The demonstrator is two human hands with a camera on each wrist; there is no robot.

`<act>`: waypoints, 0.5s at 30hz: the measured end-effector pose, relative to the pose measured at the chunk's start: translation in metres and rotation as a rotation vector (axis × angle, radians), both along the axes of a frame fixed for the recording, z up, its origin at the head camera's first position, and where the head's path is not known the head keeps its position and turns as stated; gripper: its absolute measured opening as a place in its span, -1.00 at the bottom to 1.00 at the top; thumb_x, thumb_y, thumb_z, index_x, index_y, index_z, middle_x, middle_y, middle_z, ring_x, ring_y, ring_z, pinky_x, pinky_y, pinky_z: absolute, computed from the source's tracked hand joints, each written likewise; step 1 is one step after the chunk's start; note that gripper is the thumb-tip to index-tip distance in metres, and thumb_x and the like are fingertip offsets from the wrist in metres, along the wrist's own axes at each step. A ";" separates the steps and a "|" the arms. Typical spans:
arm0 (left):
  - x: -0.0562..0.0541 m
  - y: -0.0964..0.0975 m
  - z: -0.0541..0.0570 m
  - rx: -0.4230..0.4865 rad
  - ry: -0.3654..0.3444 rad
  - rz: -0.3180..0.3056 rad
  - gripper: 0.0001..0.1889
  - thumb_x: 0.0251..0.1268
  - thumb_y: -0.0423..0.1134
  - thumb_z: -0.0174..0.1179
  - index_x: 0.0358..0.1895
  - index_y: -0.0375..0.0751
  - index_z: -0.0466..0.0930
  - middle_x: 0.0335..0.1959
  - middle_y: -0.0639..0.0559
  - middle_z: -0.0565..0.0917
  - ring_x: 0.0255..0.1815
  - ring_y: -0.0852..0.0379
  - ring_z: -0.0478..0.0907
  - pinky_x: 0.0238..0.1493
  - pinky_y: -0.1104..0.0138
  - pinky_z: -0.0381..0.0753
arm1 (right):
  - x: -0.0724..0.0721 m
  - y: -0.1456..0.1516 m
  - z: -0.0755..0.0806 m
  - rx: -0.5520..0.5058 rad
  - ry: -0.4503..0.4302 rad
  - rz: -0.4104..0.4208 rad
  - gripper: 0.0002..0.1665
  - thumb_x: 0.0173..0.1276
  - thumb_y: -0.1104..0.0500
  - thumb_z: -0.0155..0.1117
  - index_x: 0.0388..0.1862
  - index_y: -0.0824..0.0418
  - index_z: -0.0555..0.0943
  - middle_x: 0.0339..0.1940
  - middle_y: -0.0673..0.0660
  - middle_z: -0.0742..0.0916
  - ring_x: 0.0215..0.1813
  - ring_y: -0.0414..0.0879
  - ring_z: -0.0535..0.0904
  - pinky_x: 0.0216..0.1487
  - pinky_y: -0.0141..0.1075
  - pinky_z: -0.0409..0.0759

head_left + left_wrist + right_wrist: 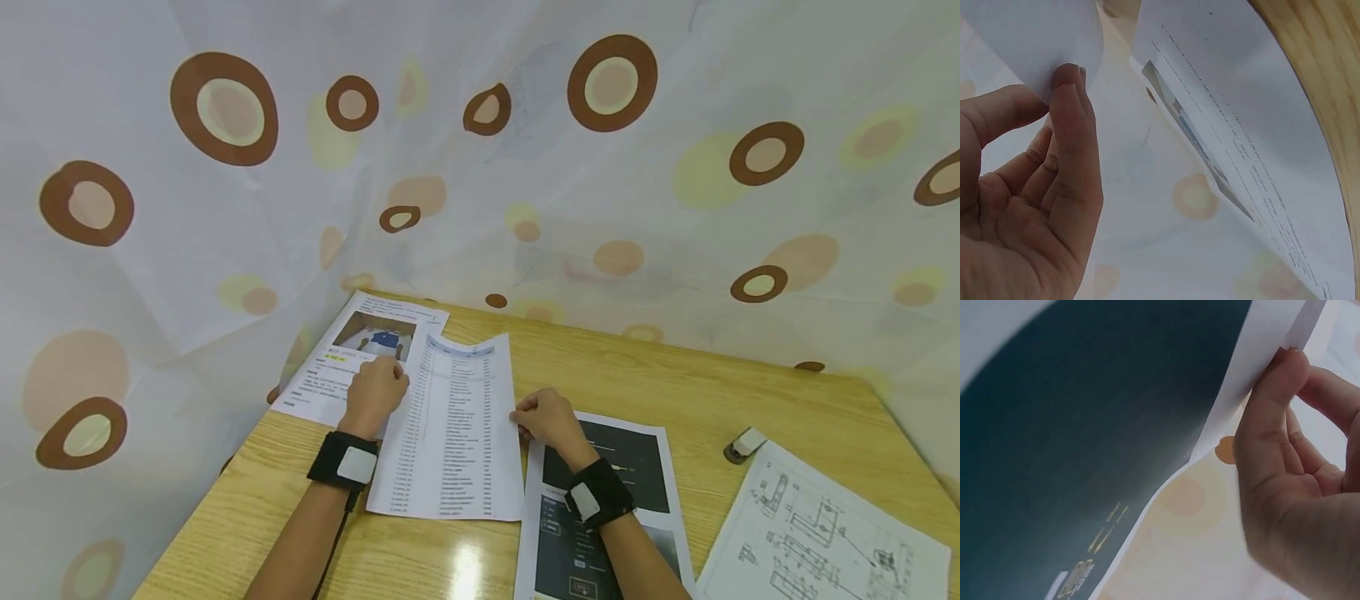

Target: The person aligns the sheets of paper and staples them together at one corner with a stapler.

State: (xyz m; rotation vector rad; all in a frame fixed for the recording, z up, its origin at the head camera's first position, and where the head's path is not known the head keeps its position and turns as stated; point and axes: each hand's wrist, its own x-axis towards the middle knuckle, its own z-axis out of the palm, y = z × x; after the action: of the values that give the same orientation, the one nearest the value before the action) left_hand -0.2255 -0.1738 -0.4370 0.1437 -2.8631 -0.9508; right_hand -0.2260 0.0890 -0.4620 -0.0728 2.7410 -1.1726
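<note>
- Head view: the list sheet (457, 433) lies between the two hands over the tabletop (600, 367), long axis running away from the person; whether its near edge touches the wood, I cannot tell.
- Left hand (375, 396) and right hand (550, 423) are about equally near, pinching its left and right edges between thumb and fingers.
- Thin white paper, gently bowed, top edge wavy; smooth dark-printed sheet (645, 458) beneath the right forearm; glossy, grained wood.

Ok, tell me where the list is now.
In the head view, the list is low and just left of centre, pinched by the left hand and right hand, between the photo sheet at left and dark sheet at right.
</note>
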 end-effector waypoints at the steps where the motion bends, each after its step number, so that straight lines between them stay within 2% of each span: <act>1: 0.000 0.000 0.001 0.000 0.003 0.000 -0.82 0.40 -0.33 0.14 -0.34 -0.34 0.65 -0.56 -0.07 0.55 -0.59 0.05 0.49 -0.62 0.32 0.32 | 0.000 0.000 0.000 -0.003 -0.002 0.001 -0.88 0.32 0.28 0.37 -0.28 0.36 0.73 -0.59 0.06 0.66 -0.51 -0.12 0.59 -0.45 -0.30 0.54; 10: 0.002 -0.001 0.008 -0.008 0.034 0.019 -0.83 0.41 -0.31 0.17 -0.28 -0.35 0.68 -0.53 -0.09 0.59 -0.59 0.05 0.51 -0.62 0.31 0.34 | 0.002 0.003 0.001 -0.120 -0.033 -0.018 -0.87 0.34 0.30 0.35 -0.25 0.40 0.71 -0.55 0.11 0.69 -0.52 -0.10 0.65 -0.41 -0.27 0.65; 15: 0.002 -0.001 0.011 0.002 0.068 0.010 -0.83 0.40 -0.31 0.18 -0.28 -0.36 0.67 -0.50 -0.10 0.60 -0.59 0.05 0.51 -0.61 0.31 0.36 | 0.003 0.005 0.001 -0.134 -0.042 -0.021 -0.87 0.34 0.30 0.35 -0.26 0.40 0.72 -0.53 0.11 0.69 -0.50 -0.11 0.65 -0.39 -0.27 0.66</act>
State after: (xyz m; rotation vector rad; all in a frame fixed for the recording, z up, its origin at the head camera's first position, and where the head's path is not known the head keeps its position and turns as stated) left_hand -0.2239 -0.1744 -0.4265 0.1225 -2.7972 -0.9375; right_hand -0.2232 0.0940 -0.4605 -0.0346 2.6311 -1.3465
